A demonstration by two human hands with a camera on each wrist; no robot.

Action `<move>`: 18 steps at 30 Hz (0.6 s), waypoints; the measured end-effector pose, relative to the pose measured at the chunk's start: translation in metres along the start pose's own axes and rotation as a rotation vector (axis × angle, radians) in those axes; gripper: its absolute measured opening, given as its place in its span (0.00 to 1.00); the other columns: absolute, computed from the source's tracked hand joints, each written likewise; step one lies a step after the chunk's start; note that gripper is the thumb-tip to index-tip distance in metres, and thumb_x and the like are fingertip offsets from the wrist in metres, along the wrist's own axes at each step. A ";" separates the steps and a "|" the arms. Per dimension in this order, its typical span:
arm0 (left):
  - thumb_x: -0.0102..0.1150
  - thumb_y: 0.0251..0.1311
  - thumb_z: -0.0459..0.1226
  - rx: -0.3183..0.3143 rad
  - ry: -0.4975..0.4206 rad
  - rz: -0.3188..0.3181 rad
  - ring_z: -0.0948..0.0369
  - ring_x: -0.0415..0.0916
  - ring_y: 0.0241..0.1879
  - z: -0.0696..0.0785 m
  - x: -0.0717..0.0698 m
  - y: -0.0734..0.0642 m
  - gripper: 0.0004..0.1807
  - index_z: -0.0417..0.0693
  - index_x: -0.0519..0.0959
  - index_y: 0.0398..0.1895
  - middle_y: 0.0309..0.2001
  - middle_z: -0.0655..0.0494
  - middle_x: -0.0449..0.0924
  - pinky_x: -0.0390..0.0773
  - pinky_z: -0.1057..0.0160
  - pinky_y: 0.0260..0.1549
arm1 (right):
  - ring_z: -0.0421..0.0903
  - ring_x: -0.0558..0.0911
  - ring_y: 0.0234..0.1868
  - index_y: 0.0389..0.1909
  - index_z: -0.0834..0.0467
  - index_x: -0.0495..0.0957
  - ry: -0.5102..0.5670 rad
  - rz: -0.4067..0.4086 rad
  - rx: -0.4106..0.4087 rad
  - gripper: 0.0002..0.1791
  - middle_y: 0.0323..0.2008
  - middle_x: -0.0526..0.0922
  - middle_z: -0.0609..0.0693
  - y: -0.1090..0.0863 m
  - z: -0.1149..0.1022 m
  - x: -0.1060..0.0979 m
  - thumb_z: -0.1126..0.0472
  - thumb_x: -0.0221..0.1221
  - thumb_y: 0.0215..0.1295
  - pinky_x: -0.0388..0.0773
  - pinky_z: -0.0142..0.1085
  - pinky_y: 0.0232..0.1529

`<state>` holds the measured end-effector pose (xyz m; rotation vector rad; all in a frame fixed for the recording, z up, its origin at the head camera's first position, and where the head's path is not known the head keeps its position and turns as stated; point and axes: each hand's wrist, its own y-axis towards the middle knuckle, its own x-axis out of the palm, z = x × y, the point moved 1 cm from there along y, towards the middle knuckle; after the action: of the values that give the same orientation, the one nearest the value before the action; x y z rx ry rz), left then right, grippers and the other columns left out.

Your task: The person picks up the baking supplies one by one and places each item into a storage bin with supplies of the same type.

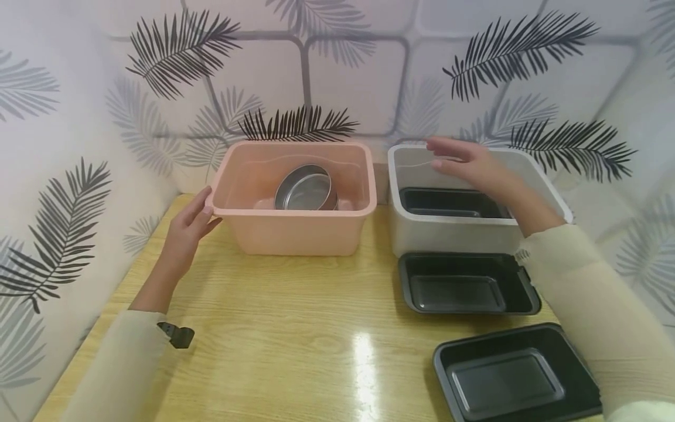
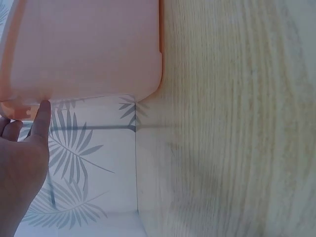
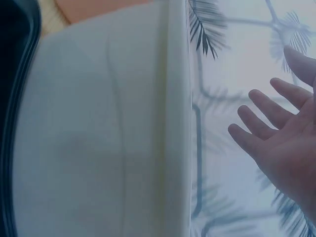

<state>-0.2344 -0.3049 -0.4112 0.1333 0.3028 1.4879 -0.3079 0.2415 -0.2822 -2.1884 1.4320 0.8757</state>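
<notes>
My left hand holds the left end of a pink plastic bin at its rim. In the left wrist view one finger reaches the bin's outer wall just under the lip. Inside the bin leans a round metal cake pan. My right hand is raised over a white plastic bin, fingers spread and holding nothing in the right wrist view. Within the white bin lies a dark loaf pan.
In front of the white bin sits a dark loaf pan, and nearer me another dark rectangular pan, partly covered by my right sleeve. All stand on a wooden table. A leaf-patterned wall rises behind the bins.
</notes>
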 end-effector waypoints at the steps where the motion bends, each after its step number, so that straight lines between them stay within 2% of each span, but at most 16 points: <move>1: 0.48 0.77 0.44 0.006 -0.001 0.003 0.51 0.63 0.74 0.000 0.001 -0.002 0.32 0.47 0.55 0.80 0.79 0.43 0.55 0.77 0.68 0.59 | 0.54 0.59 0.78 0.78 0.46 0.59 -0.014 0.008 0.018 0.36 0.77 0.62 0.49 -0.005 0.004 -0.003 0.43 0.56 0.74 0.56 0.60 0.75; 6: 0.49 0.77 0.40 0.045 -0.034 0.055 0.61 0.72 0.65 0.002 0.006 -0.017 0.30 0.44 0.59 0.78 0.78 0.44 0.58 0.80 0.66 0.56 | 0.55 0.57 0.79 0.79 0.44 0.57 -0.047 0.061 0.069 0.38 0.78 0.60 0.49 -0.030 0.024 -0.021 0.40 0.55 0.73 0.54 0.64 0.74; 9: 0.50 0.76 0.37 0.062 -0.069 0.110 0.61 0.75 0.61 0.004 0.012 -0.029 0.28 0.40 0.62 0.76 0.76 0.42 0.61 0.81 0.67 0.54 | 0.57 0.56 0.79 0.79 0.45 0.56 -0.029 0.095 0.086 0.37 0.79 0.59 0.51 -0.046 0.037 -0.031 0.41 0.55 0.74 0.52 0.65 0.74; 12: 0.51 0.76 0.38 0.057 -0.050 0.149 0.61 0.76 0.60 0.007 0.020 -0.040 0.27 0.40 0.64 0.75 0.74 0.43 0.64 0.81 0.68 0.54 | 0.58 0.59 0.77 0.79 0.42 0.56 -0.038 0.139 0.112 0.37 0.78 0.59 0.50 -0.061 0.051 -0.040 0.40 0.54 0.74 0.53 0.67 0.73; 15: 0.51 0.76 0.40 0.038 0.000 0.157 0.65 0.79 0.57 0.011 0.029 -0.048 0.28 0.42 0.64 0.75 0.74 0.47 0.66 0.80 0.71 0.54 | 0.58 0.59 0.77 0.79 0.37 0.56 -0.049 0.176 0.136 0.35 0.78 0.60 0.48 -0.075 0.067 -0.048 0.40 0.53 0.74 0.53 0.68 0.72; 18: 0.50 0.77 0.39 0.039 0.002 0.158 0.67 0.80 0.56 0.014 0.037 -0.056 0.26 0.41 0.66 0.74 0.73 0.46 0.67 0.80 0.70 0.55 | 0.56 0.56 0.79 0.79 0.35 0.55 -0.030 0.191 0.144 0.34 0.79 0.59 0.46 -0.087 0.081 -0.052 0.41 0.52 0.75 0.51 0.68 0.73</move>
<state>-0.1748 -0.2719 -0.4175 0.1904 0.3286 1.6389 -0.2667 0.3623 -0.3077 -1.9504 1.6559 0.8358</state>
